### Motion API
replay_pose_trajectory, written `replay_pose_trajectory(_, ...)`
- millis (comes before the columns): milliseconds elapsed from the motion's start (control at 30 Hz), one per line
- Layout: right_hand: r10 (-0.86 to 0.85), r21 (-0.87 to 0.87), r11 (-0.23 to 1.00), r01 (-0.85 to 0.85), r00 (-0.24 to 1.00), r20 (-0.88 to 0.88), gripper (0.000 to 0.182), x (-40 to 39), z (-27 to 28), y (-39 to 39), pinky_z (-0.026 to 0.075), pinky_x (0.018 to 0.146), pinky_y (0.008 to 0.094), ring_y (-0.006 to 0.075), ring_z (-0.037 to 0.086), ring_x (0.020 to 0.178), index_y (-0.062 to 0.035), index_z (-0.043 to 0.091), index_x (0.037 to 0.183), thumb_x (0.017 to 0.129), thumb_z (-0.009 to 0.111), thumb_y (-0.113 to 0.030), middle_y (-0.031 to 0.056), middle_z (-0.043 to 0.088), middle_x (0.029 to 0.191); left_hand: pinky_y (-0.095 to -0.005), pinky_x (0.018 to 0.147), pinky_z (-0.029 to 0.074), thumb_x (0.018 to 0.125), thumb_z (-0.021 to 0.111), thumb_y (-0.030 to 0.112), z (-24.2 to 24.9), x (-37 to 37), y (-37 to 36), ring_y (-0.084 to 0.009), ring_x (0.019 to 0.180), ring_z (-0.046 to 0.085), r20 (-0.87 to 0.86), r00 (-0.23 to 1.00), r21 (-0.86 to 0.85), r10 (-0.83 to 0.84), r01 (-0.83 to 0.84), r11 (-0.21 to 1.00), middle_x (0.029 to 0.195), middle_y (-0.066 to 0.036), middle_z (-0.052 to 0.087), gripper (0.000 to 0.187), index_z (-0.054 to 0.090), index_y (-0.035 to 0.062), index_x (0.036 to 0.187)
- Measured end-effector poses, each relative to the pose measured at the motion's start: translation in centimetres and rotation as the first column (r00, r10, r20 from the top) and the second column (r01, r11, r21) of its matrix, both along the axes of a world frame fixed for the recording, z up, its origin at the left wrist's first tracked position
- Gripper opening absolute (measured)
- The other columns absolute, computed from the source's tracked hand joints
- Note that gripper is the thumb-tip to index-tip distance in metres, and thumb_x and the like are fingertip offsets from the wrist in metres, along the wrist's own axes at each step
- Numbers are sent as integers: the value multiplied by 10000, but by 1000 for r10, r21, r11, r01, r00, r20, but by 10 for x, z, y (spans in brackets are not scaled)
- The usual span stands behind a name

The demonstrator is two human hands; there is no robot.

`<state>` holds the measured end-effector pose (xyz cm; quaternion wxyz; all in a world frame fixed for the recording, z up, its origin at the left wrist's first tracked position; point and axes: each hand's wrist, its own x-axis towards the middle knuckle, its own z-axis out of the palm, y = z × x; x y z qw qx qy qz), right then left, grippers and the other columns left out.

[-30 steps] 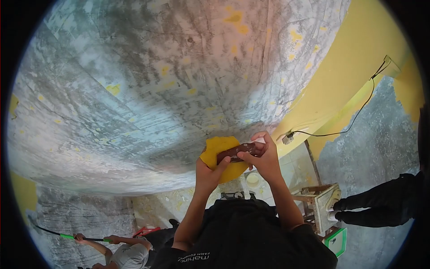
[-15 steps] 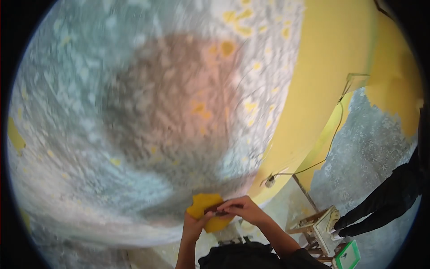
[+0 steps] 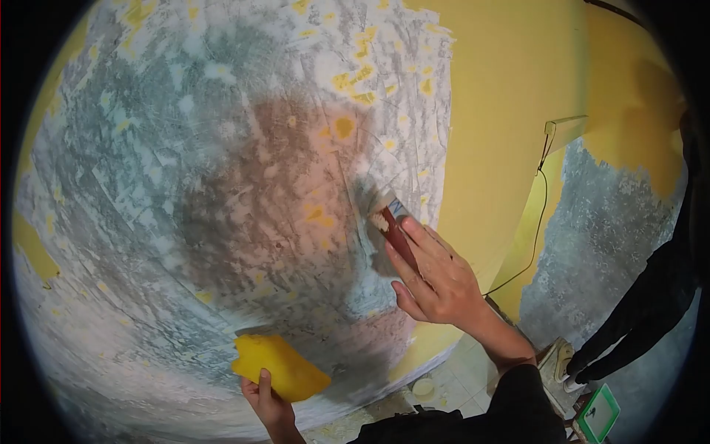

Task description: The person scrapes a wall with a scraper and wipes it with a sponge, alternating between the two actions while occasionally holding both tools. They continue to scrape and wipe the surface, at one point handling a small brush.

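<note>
My right hand (image 3: 441,285) grips a scraper (image 3: 403,248) by its brown-red handle, fingers stretched along it. The blade end points up and left, close against the patchy grey-white wall (image 3: 244,244). Low on the left, my left hand (image 3: 268,405) pinches a ragged-edged piece of yellow peeled paint (image 3: 285,368), thumb over its front. That piece overlaps the lower wall in this view. Small yellow spots dot the stripped surface around the scraper.
Smooth yellow paint (image 3: 488,133) covers the wall to the right. A cable (image 3: 546,214) hangs there. Another person, in dark trousers (image 3: 629,318), stands on a wooden stool (image 3: 551,377) at right. Near it sits a green-rimmed tray (image 3: 599,413); a round tub (image 3: 424,388) is on the floor.
My hands have separated from holding the yellow piece and scraper together. The right rose to the wall with the scraper; the left moved down and left, keeping the yellow piece.
</note>
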<state>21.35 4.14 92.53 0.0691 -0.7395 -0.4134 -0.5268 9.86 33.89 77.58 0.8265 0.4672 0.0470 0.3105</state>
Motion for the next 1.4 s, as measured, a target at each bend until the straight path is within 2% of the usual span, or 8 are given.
replay_pose_trajectory(133,8,-34,999,-7,1000,22,322,-2,0,-1,441,1046,410,307,500,1265,27,672,1039,737,665,-85,180,563,1279,-314,837,475,911,602,83,0,3,-5,-163,922,609,-43,998,-49,46,-48,998,1032,-90,629,249,535,-12,1132)
replay_pose_trajectory(333,12,-47,999,-11,1000,12,190,-8,0,-7,454,1037,405,294,520,1244,16,681,886,737,690,-102,184,586,1249,-325,861,469,903,612,88,-19,7,5,-168,976,586,-58,998,3,-7,7,1000,1086,-81,597,327,500,19,1202)
replay_pose_trajectory(433,15,-38,999,-13,998,65,287,-8,-3,-6,502,974,424,313,550,1206,46,702,969,741,675,-126,157,612,1180,-305,846,462,886,634,87,-14,9,-3,-145,932,589,-47,999,91,7,-3,996,1027,-71,619,273,545,3,1130)
replay_pose_trajectory(533,28,-66,998,-23,996,89,242,-10,-2,-6,517,957,418,304,559,1196,45,707,907,735,688,-125,157,626,1143,-276,812,467,855,671,55,2,8,-11,-124,877,602,-31,999,343,-40,48,938,957,-57,655,223,597,-32,1046)
replay_pose_trajectory(633,34,-58,998,-30,997,69,228,-13,-1,-7,505,971,421,303,563,1192,33,713,890,732,696,-130,142,644,1117,-268,781,479,834,694,48,14,7,-17,-117,848,609,-86,990,461,-108,136,877,922,-52,665,204,628,-38,1008)
replay_pose_trajectory(733,-23,-114,993,26,999,29,367,-18,-2,-9,439,1050,376,257,520,1243,71,671,1047,740,680,-131,149,596,1246,-264,759,487,830,688,24,18,13,-25,-115,835,613,-106,982,496,-155,187,848,913,-61,670,195,639,-45,1006)
replay_pose_trajectory(833,-54,-102,993,61,996,68,379,-20,-2,-8,420,1066,370,239,515,1248,57,672,1072,752,665,-147,115,603,1245,-258,747,487,826,684,20,23,18,-34,-112,821,614,-118,976,556,-182,217,803,894,-65,673,195,639,-54,1001)
replay_pose_trajectory(1400,-8,-101,995,6,1000,-15,304,-10,-12,-13,444,1044,374,253,533,1227,55,688,981,732,698,-120,131,618,1194,-254,706,477,829,694,55,16,25,-32,-95,785,592,-103,990,591,-101,142,794,845,-49,661,158,639,-43,940)
